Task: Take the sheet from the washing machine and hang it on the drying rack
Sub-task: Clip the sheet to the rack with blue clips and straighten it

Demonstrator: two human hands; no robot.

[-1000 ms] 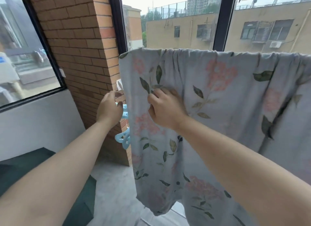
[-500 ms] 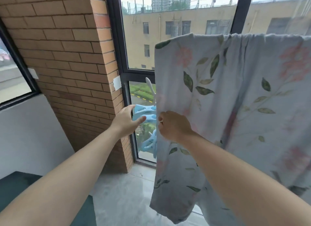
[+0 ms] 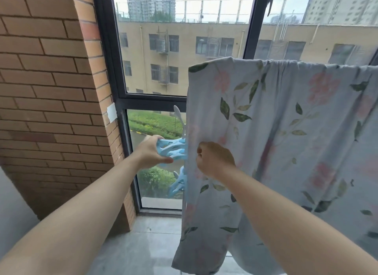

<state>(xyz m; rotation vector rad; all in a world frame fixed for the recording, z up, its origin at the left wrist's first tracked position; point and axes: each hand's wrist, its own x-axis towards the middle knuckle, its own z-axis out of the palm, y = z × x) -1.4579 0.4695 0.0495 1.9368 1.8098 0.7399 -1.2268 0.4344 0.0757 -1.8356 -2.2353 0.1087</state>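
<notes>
A pale sheet (image 3: 286, 143) printed with pink flowers and green leaves hangs over a high bar on the right, its left edge falling straight down. My right hand (image 3: 214, 159) grips that left edge at mid height, fingers curled into the cloth. My left hand (image 3: 151, 152) holds a cluster of light blue plastic clothes pegs (image 3: 173, 151) just left of the sheet's edge. More blue pegs (image 3: 178, 184) hang lower, partly hidden behind the sheet. The drying rack's bar itself is covered by the cloth.
A brick pillar (image 3: 51, 102) stands at the left. A dark-framed window (image 3: 114, 74) lies behind the pegs, with a yellow building outside. Grey floor (image 3: 135, 248) runs below the sheet.
The view has turned left and up. My left hand has closed round the blue pegs, where before it only reached them. My right hand keeps its hold on the sheet's left edge.
</notes>
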